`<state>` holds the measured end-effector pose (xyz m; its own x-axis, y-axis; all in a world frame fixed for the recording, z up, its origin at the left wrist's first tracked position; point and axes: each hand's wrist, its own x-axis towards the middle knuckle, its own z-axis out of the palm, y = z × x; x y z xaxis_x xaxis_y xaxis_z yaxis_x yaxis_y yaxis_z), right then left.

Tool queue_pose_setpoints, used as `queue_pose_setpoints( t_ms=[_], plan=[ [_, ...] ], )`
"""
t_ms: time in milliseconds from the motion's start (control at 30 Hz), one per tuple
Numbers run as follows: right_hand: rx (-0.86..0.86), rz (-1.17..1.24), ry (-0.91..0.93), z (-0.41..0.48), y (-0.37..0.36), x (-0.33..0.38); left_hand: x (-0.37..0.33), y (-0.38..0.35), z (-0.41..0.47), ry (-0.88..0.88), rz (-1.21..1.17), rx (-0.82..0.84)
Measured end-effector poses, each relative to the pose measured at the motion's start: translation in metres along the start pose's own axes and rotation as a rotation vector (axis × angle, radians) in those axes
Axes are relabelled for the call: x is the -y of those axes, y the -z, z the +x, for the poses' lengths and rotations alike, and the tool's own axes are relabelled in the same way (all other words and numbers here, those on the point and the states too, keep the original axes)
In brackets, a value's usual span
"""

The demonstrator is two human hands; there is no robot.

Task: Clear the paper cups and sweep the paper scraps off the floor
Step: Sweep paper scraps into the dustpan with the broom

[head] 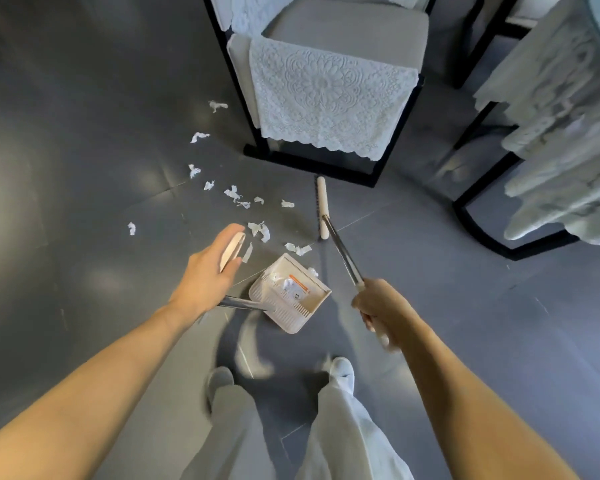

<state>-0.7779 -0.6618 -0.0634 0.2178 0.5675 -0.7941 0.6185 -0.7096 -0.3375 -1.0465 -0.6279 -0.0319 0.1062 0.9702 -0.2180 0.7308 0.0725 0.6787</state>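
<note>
Several white paper scraps (pixel 232 194) lie scattered on the dark grey floor, from the chair's left side down to the dustpan. My left hand (pixel 210 268) grips the cream handle of a white dustpan (pixel 290 294) whose metal stem runs under the hand. The pan rests on the floor in front of my feet and holds some paper and an orange-marked piece. My right hand (pixel 378 306) grips the broom's handle. Its metal shaft leads up to the cream broom head (pixel 322 209), which sits on the floor just right of the scraps. No paper cups are in view.
A grey cushioned chair (pixel 326 81) with a black frame and a white lace cover stands just beyond the broom head. More black-framed furniture draped in white lace (pixel 551 150) is at the right. My two feet (pixel 281 379) stand below the dustpan.
</note>
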Motion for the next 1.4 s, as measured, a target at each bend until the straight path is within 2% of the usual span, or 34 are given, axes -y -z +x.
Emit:
queue_pose_setpoints(
  t_ms=[200,333,533,600,667,833,1133,1267,1400],
  plan=[
    [-0.078,0.002,-0.133,-0.029,-0.069,0.014,0.060,0.054,0.001,-0.091,0.023,0.071],
    [-0.079,0.101,-0.216,-0.047,-0.129,0.041,0.103,0.091,0.003,-0.100,-0.009,0.094],
    [-0.012,0.383,-0.218,-0.052,-0.183,0.107,0.152,0.134,0.004,-0.174,0.049,0.016],
    [0.037,0.576,-0.226,-0.055,-0.189,0.124,0.163,0.146,0.005,-0.168,0.066,-0.018],
    [0.044,0.656,-0.223,-0.055,-0.189,0.134,0.174,0.157,0.009,-0.131,0.076,-0.042],
    [0.023,0.594,-0.226,-0.047,-0.166,0.154,0.195,0.172,0.029,-0.067,0.078,-0.056],
    [-0.141,0.297,-0.127,-0.007,-0.153,0.174,0.200,0.186,0.088,-0.147,0.145,-0.063],
    [-0.161,0.281,-0.154,0.007,-0.167,0.188,0.203,0.193,0.111,-0.173,0.139,-0.029],
    [-0.093,0.348,-0.204,0.005,-0.199,0.216,0.206,0.195,0.137,-0.218,0.132,0.077]
  ],
)
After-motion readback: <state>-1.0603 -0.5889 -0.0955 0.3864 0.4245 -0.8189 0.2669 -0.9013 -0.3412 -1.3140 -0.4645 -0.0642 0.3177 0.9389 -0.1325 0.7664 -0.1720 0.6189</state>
